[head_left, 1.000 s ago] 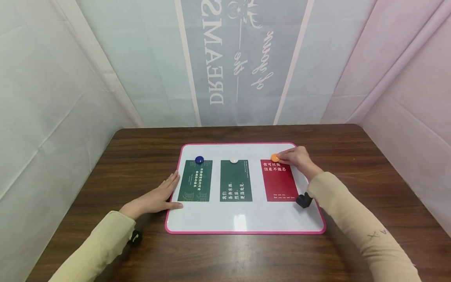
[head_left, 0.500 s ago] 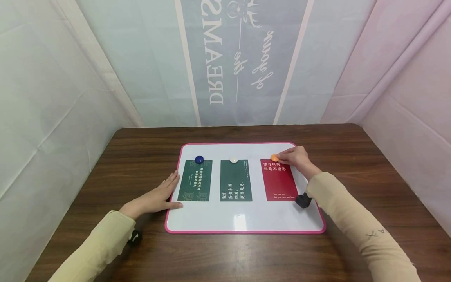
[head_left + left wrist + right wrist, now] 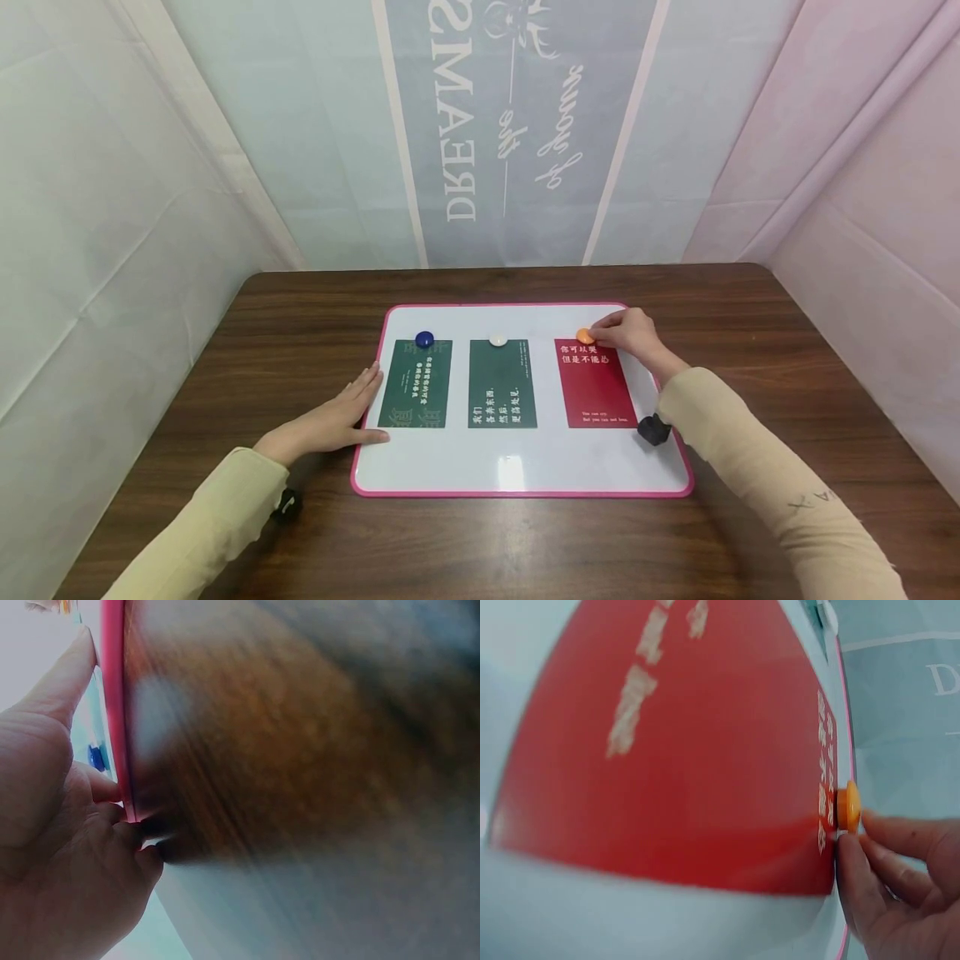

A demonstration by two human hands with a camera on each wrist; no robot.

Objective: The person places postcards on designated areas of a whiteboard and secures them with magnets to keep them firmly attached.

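On the whiteboard [image 3: 525, 467], the right hand [image 3: 628, 332] is pinching the orange magnet [image 3: 584, 335] at the red card's [image 3: 596, 385] top edge; the left hand [image 3: 337, 417] is lying flat, fingers straight, against the board's left rim.

I see a dark brown wooden table [image 3: 750, 333] with a rounded far corner on each side, set against pale fabric walls. Flat on its middle lies a white rectangular magnetic board with a pink rim [image 3: 525, 493], its long sides running left to right (the rim also shows as a pink strip in my left wrist view). The left hand [image 3: 330, 425] rests partly on the table, touching the board's left edge.
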